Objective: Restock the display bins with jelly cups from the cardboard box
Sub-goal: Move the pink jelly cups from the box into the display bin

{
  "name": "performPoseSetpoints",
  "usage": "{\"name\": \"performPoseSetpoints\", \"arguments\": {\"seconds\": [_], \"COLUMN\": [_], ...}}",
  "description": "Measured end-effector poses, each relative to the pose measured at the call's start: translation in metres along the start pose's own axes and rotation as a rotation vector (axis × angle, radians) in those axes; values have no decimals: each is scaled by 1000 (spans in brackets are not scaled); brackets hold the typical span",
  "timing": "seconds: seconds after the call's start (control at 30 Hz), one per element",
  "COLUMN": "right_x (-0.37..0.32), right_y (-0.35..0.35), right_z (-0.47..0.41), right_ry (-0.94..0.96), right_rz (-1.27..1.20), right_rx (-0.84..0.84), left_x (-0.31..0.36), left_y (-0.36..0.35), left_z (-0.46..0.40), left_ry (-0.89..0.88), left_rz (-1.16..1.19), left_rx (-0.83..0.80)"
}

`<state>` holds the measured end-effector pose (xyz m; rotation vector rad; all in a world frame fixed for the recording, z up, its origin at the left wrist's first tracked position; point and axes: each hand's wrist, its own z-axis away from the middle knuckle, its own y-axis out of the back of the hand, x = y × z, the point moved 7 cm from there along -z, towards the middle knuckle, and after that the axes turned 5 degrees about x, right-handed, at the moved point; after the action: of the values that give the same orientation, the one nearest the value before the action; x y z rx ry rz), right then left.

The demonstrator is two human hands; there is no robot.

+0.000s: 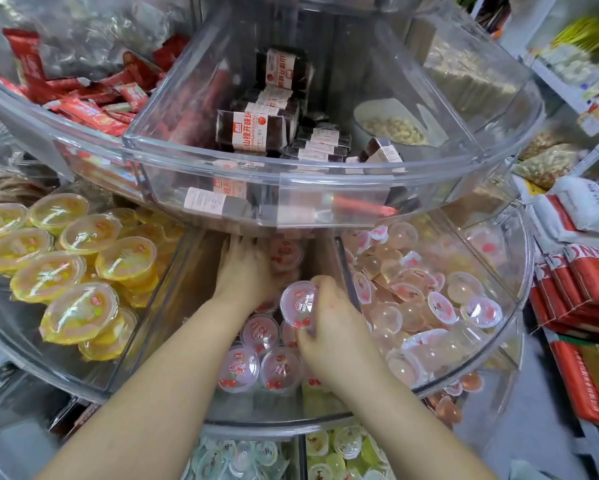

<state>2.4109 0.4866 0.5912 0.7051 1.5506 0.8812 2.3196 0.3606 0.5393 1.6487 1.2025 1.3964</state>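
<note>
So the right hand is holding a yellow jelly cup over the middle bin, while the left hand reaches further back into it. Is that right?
Not quite. The cup in the right hand is a pink cherry jelly cup, not yellow; the yellow cups lie in the bin to the left. The head view shows it. The left hand does reach further back into the middle bin.

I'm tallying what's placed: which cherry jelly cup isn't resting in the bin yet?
The cherry jelly cup pinched in the right hand, raised and tilted; the others lie in the middle bin.
</note>
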Motion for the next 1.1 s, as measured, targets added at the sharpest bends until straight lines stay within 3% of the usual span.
{"name": "performPoseSetpoints", "arguments": {"seconds": [0.2,0.37,0.57,0.7,0.87,0.97,1.1], "right_x": [6,10,27,37,51,54,51], "right_y": [-1,-22,-47,-53,-67,-74,-74], "right_z": [-4,-8,-2,5,11,12,5], "right_ry": [-47,-107,-334,-465,-656,-724,-714], "right_rz": [-124,-285,-635,-839,-932,-972,-995], "right_rx": [23,3,-87,-54,-122,-174,-111], "left_x": [-5,8,9,12,14,16,21], "left_y": [38,35,26,14,6,-1,-6], "left_z": [19,66,54,49,39,41,36], "left_ry": [-42,-200,-225,-251,-146,-139,-149], "left_rz": [283,562,359,410,386,291,244], "left_rx": [19,-423,-290,-307,-158,-171,-202]}}
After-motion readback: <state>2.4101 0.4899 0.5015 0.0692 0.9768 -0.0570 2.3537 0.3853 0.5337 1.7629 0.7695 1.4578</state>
